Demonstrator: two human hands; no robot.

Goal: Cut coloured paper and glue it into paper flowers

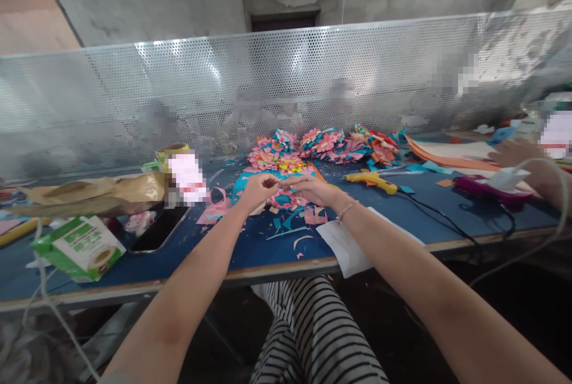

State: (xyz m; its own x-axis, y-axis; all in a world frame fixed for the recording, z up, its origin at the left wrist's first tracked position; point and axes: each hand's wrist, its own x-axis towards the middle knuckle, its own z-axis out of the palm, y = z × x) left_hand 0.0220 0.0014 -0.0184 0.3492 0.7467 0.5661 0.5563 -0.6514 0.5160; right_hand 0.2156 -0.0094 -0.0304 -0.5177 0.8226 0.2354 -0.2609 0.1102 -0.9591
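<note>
Just above the blue tabletop (pixel 268 259), my left hand (pixel 259 192) is closed in a pinch; whatever its fingertips hold is too small to make out. From the right, my right hand (pixel 315 189) reaches in with its fingers stretched out, their tips meeting the left fingertips. Under both hands lies a pink and blue paper piece (pixel 282 200), partly covered. Cut paper scraps (pixel 286 226) are strewn around it. Right behind stand layered paper flowers (pixel 277 152) in pink, blue and yellow. A white sheet (pixel 346 244) sits beneath my right forearm, hanging over the table edge.
A yellow glue gun (pixel 373 181) with a black cord lies to the right, near a purple tool (pixel 491 190) and another person's hand (pixel 513 155). On the left are a phone (pixel 158 230), a green box (pixel 80 247) and brown paper (pixel 107 190). A perforated metal screen (pixel 214 80) runs behind.
</note>
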